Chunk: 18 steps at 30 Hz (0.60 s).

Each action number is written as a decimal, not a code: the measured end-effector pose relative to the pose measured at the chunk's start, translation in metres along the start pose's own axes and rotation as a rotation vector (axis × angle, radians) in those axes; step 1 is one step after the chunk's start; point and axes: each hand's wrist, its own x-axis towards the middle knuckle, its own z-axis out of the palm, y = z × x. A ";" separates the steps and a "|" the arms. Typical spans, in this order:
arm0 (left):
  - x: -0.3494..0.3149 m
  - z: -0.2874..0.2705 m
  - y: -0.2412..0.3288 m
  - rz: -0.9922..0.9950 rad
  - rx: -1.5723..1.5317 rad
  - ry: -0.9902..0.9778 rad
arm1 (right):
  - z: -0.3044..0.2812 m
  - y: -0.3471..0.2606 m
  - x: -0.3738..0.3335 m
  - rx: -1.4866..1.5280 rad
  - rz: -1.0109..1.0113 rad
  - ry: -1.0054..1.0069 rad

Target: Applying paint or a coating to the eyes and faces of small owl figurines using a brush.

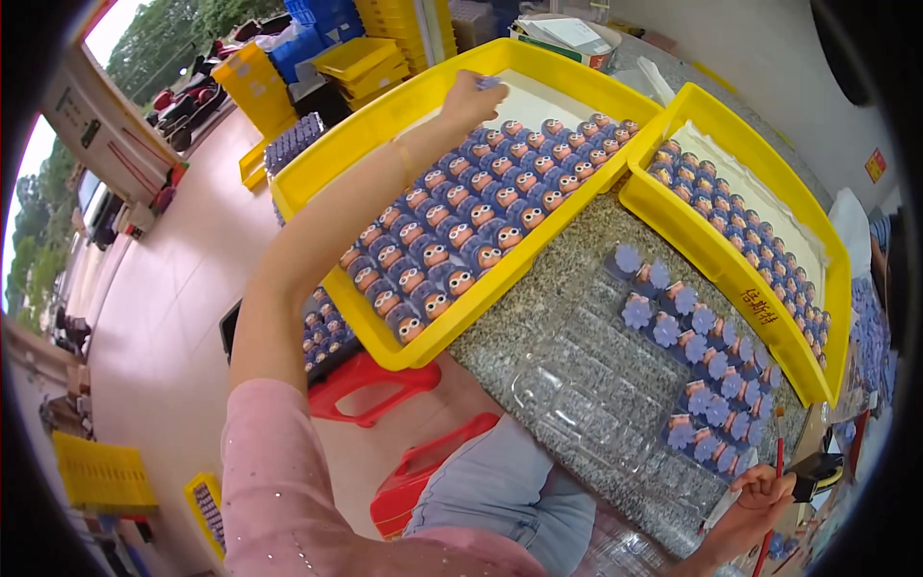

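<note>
My left hand (471, 101) reaches over the far part of a large yellow tray (495, 308), its fingers closed on a small purple-blue figurine (488, 84). Rows of small figurines (460, 233) with blue bodies and white-ringed eyes fill much of this tray. Beside the lower right edge, my right hand (755, 500) is closed around a thin red-handled paintbrush (780, 457), its bristles pointing up. Next to that hand, several figurines with purple flower-shaped parts (716, 365) stand in clear plastic moulded trays (567, 385) on the speckled stone table (510, 337).
A second yellow tray (817, 385) of figurines adjoins at the right. Red stools (375, 389) stand below the table edge, near my legs. Yellow crates (361, 60) are stacked on the floor behind. A box with papers (567, 40) lies at the back. A black object (817, 473) sits beside my right hand.
</note>
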 end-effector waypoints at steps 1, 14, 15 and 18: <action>0.025 0.023 -0.006 0.095 0.203 0.016 | 0.002 0.001 0.003 -0.026 0.004 0.047; 0.138 0.226 -0.016 0.302 0.471 -0.218 | -0.041 0.016 0.019 -0.050 -0.057 0.237; 0.139 0.226 -0.016 0.240 0.512 -0.416 | -0.045 0.019 0.019 -0.018 -0.059 0.232; 0.130 0.199 -0.019 0.248 0.512 -0.628 | -0.029 0.014 0.024 -0.184 0.046 0.262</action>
